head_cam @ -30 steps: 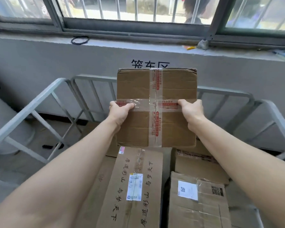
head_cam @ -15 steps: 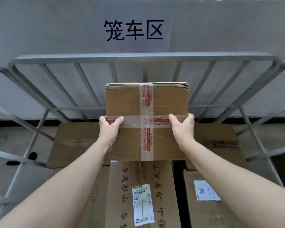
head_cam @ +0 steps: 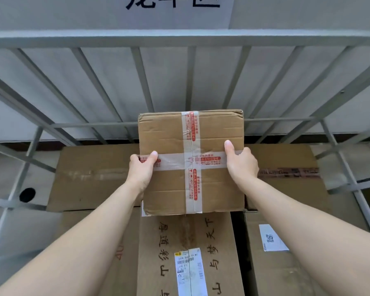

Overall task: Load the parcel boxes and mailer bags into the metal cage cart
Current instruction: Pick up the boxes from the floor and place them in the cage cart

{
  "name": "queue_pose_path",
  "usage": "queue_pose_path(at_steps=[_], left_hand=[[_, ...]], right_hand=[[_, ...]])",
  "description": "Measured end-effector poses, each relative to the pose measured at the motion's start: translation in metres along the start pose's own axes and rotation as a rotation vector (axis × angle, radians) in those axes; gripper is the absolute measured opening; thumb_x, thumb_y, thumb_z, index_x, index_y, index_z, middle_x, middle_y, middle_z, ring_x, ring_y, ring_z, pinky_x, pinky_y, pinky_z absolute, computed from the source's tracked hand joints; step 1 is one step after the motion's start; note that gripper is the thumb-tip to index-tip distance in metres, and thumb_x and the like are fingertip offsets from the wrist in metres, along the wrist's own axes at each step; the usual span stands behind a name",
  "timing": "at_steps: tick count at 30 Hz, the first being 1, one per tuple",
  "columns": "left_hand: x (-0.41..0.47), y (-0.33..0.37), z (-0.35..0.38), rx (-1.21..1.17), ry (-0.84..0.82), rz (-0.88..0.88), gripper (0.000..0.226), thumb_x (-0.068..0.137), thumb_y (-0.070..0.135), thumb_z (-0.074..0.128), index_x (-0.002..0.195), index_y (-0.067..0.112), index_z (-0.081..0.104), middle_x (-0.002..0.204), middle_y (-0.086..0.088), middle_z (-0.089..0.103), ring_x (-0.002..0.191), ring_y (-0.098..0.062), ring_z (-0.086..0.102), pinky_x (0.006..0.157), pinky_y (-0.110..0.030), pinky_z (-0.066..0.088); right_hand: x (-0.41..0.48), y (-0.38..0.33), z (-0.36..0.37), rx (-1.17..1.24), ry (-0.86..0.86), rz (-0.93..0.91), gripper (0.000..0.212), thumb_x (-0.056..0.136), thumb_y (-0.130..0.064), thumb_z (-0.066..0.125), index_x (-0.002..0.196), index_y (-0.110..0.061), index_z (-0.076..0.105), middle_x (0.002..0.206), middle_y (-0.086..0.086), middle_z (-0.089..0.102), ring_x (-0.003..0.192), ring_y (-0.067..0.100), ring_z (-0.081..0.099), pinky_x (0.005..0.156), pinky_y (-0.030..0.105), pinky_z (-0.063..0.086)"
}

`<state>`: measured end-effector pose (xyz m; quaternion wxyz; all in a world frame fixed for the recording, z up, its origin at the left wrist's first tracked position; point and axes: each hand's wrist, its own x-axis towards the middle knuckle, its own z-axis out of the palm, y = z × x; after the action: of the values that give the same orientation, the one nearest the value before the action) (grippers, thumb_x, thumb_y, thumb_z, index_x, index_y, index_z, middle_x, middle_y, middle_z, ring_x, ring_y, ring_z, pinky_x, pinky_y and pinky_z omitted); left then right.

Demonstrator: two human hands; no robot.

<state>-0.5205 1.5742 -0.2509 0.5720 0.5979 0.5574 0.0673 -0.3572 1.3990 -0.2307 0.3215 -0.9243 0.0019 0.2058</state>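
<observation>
Item: square parcel box (head_cam: 190, 133), brown corrugated card, sealed with a cross of clear tape bearing red print; far right corner creased. Position: held flat inside the metal cage cart (head_cam: 179, 38), toward its back rail, above the parcels already loaded; whether its underside touches them cannot be told. Left hand (head_cam: 142, 169): grips the box's left edge, thumb laid on top across the tape band, fingers hidden beneath. Right hand (head_cam: 240, 165): grips the right edge, thumb pointing up on the top face, fingers curled round the side. Beneath, near side: long carton (head_cam: 222, 242) with black printed characters and a white shipping label (head_cam: 189, 272), its far end covered by the held box. To its right, across a dark gap: carton with QR sticker (head_cam: 286, 274). Far row: one flat brown carton (head_cam: 94, 176) at left and another with a printed tape strip (head_cam: 286, 161) at right, both against the back bars. Behind the bars: grey wall with a white sign (head_cam: 173, 16) in black characters, cut off at the top edge.
</observation>
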Motion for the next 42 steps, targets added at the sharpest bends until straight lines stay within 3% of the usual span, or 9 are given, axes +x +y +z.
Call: queue_pose_path(at_steps=[6, 9, 12, 18, 23, 29, 31, 37, 42], left_hand=[[0.01, 0.008, 0.002, -0.042, -0.008, -0.044, 0.058, 0.092, 0.045, 0.056, 0.133, 0.007, 0.04, 0.125, -0.005, 0.049, 0.104, -0.019, 0.046, 0.087, -0.032, 0.036], [0.025, 0.004, 0.008, -0.029, -0.022, -0.061, 0.053, 0.093, 0.041, 0.057, 0.131, 0.008, 0.043, 0.127, -0.007, 0.052, 0.103, -0.02, 0.05, 0.086, -0.033, 0.04], [0.041, -0.002, 0.017, -0.002, -0.014, -0.07, 0.046, 0.093, 0.037, 0.057, 0.128, 0.009, 0.047, 0.129, -0.009, 0.055, 0.111, -0.024, 0.053, 0.096, -0.035, 0.043], [0.072, -0.022, 0.039, 0.046, -0.015, -0.09, 0.044, 0.092, 0.028, 0.061, 0.13, 0.008, 0.05, 0.13, -0.007, 0.056, 0.12, -0.026, 0.052, 0.093, -0.029, 0.038], [0.096, -0.053, 0.055, 0.022, -0.056, -0.161, 0.046, 0.091, 0.022, 0.06, 0.135, 0.012, 0.046, 0.13, -0.007, 0.057, 0.119, -0.027, 0.053, 0.103, -0.036, 0.041], [0.138, -0.091, 0.07, -0.007, -0.101, -0.218, 0.053, 0.08, 0.023, 0.064, 0.13, 0.015, 0.049, 0.122, -0.008, 0.062, 0.111, -0.029, 0.058, 0.101, -0.048, 0.045], [0.147, -0.103, 0.072, -0.001, -0.099, -0.228, 0.055, 0.075, 0.026, 0.064, 0.128, 0.016, 0.051, 0.12, -0.008, 0.063, 0.109, -0.03, 0.059, 0.1, -0.049, 0.046], [0.144, -0.111, 0.081, 0.031, -0.053, -0.224, 0.046, 0.084, 0.015, 0.063, 0.128, 0.013, 0.049, 0.117, -0.01, 0.062, 0.107, -0.033, 0.06, 0.096, -0.048, 0.049], [0.127, -0.116, 0.081, 0.076, -0.129, -0.261, 0.043, 0.087, 0.01, 0.06, 0.129, 0.008, 0.05, 0.119, -0.013, 0.063, 0.109, -0.031, 0.059, 0.099, -0.045, 0.048]], right_hand=[[0.014, -0.008, -0.003, -0.024, -0.067, 0.028, 0.072, 0.092, -0.064, 0.037, 0.135, -0.006, 0.044, 0.132, 0.014, 0.053, 0.12, 0.035, 0.051, 0.095, 0.043, 0.043], [0.026, -0.007, 0.009, 0.033, -0.111, 0.074, 0.068, 0.093, -0.058, 0.042, 0.138, -0.007, 0.039, 0.132, 0.012, 0.053, 0.117, 0.032, 0.052, 0.088, 0.038, 0.044], [0.037, -0.001, 0.023, 0.085, -0.13, 0.083, 0.061, 0.096, -0.05, 0.045, 0.137, -0.006, 0.037, 0.131, 0.012, 0.052, 0.115, 0.03, 0.053, 0.082, 0.033, 0.04], [0.062, 0.021, 0.052, 0.155, -0.168, 0.076, 0.056, 0.095, -0.042, 0.053, 0.136, -0.008, 0.037, 0.133, 0.01, 0.052, 0.119, 0.031, 0.052, 0.092, 0.036, 0.043], [0.085, 0.042, 0.079, 0.176, -0.232, 0.127, 0.057, 0.095, -0.035, 0.054, 0.141, -0.011, 0.032, 0.136, 0.009, 0.05, 0.12, 0.029, 0.05, 0.087, 0.032, 0.04], [0.111, 0.062, 0.11, 0.253, -0.306, 0.205, 0.064, 0.094, -0.036, 0.057, 0.145, -0.012, 0.027, 0.139, 0.007, 0.047, 0.124, 0.025, 0.047, 0.099, 0.033, 0.039], [0.113, 0.07, 0.119, 0.244, -0.324, 0.193, 0.061, 0.095, -0.034, 0.057, 0.144, -0.013, 0.029, 0.138, 0.007, 0.048, 0.123, 0.024, 0.048, 0.098, 0.033, 0.04], [0.115, 0.087, 0.138, 0.241, -0.347, 0.229, 0.063, 0.092, -0.039, 0.059, 0.143, -0.015, 0.03, 0.138, 0.008, 0.048, 0.12, 0.026, 0.05, 0.101, 0.037, 0.043], [0.098, 0.095, 0.136, 0.167, -0.503, 0.206, 0.045, 0.099, -0.034, 0.049, 0.14, -0.016, 0.045, 0.138, 0.003, 0.053, 0.126, 0.024, 0.049, 0.107, 0.034, 0.039]])
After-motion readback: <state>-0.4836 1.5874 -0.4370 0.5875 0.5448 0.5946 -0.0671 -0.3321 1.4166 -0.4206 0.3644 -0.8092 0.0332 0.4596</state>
